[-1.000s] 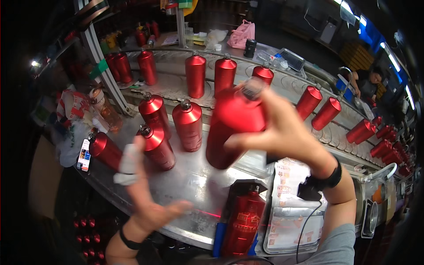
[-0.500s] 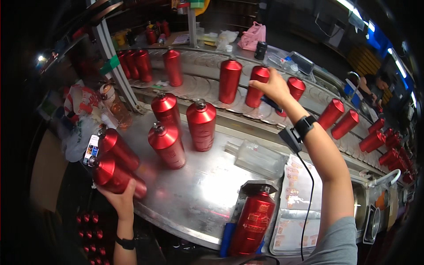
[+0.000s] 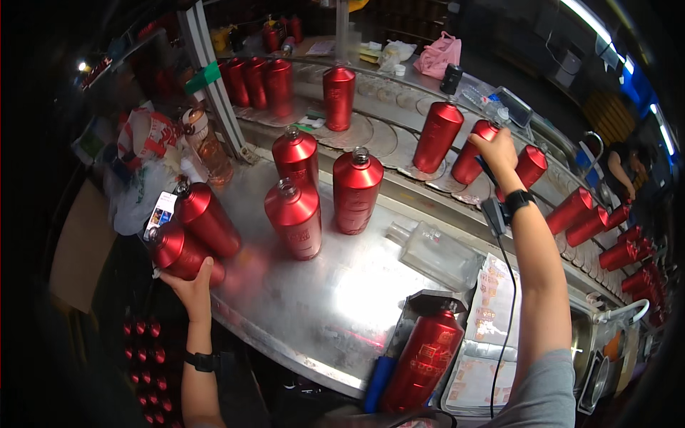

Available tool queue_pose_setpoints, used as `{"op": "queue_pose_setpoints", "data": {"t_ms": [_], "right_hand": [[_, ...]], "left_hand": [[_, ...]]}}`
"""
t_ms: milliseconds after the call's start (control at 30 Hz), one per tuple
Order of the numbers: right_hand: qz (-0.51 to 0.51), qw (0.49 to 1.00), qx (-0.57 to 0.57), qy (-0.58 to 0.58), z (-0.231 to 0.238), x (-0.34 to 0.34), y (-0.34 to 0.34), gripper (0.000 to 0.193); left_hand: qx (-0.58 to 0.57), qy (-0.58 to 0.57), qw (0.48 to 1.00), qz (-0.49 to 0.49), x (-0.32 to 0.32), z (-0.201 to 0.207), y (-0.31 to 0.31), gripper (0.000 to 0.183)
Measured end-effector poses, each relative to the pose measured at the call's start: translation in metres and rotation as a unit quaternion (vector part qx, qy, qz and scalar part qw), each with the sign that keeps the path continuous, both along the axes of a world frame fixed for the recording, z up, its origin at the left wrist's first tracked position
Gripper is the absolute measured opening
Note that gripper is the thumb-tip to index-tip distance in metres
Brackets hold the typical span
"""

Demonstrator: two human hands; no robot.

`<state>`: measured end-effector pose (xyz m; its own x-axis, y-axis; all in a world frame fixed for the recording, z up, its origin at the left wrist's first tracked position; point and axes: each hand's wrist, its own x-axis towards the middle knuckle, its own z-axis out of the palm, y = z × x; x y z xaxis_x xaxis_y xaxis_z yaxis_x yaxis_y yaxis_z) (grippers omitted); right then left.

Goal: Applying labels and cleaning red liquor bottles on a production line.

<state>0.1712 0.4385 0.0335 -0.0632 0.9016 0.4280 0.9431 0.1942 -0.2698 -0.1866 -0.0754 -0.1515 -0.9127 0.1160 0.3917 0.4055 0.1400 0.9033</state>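
Observation:
At the table's left edge, my left hand (image 3: 190, 287) is closed around the lower part of a red bottle (image 3: 178, 253). Another red bottle (image 3: 207, 220) stands right beside it. My right hand (image 3: 499, 153) reaches to the slatted conveyor and grips a red bottle (image 3: 469, 165) by its neck and shoulder. This bottle stands between a red bottle (image 3: 437, 137) to its left and one (image 3: 530, 167) to its right. Three more red bottles, including a front one (image 3: 296, 221), stand upright on the metal table (image 3: 321, 292). All have glossy tapered shoulders; several show open necks.
A printed red bottle (image 3: 422, 364) leans in a dark holder near me. Beside it lie a clear glass bottle (image 3: 439, 255) and printed sheets (image 3: 492, 299) crossed by a black cable. A lit phone (image 3: 160, 214) and plastic bags are at left. Several bottles line the conveyor (image 3: 374, 139).
The whole view has shifted. Against the table, the conveyor bottles have moved right, my right hand along with its bottle. The left-hand bottle has shifted slightly away from me.

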Motion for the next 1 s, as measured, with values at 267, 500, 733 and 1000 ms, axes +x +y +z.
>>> {"op": "queue_pose_setpoints", "data": {"t_ms": [267,500,733,1000], "right_hand": [[0.267,0.963,0.013,0.040,0.059,0.022,-0.142,0.071],[0.598,0.787,-0.122,0.096,0.064,-0.042,-0.311,0.080],[0.496,0.828,-0.243,0.099,0.068,0.014,-0.295,0.071],[0.216,0.869,-0.352,0.273,-0.015,0.138,-0.319,0.029]], "left_hand": [[0.082,0.222,0.953,-0.188,0.066,0.097,0.003,0.071],[0.109,0.109,0.840,-0.520,0.186,0.142,0.065,0.123],[0.090,-0.042,0.946,-0.308,0.147,0.093,0.032,0.100],[0.011,0.130,0.986,-0.107,0.071,0.037,0.045,0.086]]}}
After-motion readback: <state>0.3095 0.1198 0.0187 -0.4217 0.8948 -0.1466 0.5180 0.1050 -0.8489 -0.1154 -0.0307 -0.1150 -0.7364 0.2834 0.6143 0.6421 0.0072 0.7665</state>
